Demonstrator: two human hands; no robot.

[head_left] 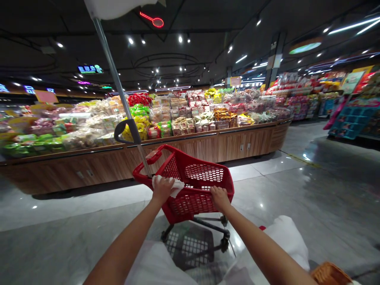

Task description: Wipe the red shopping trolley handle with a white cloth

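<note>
The stiff-looking red cart (173, 215) seems best held by its near edge, gripped by the right hand (220, 198). Cloth (178, 187) is clutched in the left hand (162, 190).

Around you spreads a glossy grey floor (285, 190); directly on it stand the red shopping cart (192, 194) before you and, beyond, a long wood-panelled display stand (204, 148).

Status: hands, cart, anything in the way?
Left hand holding white cloth against red cart rim. Right hand on near rim. Cart upright; wooden display counter beyond it.
</note>
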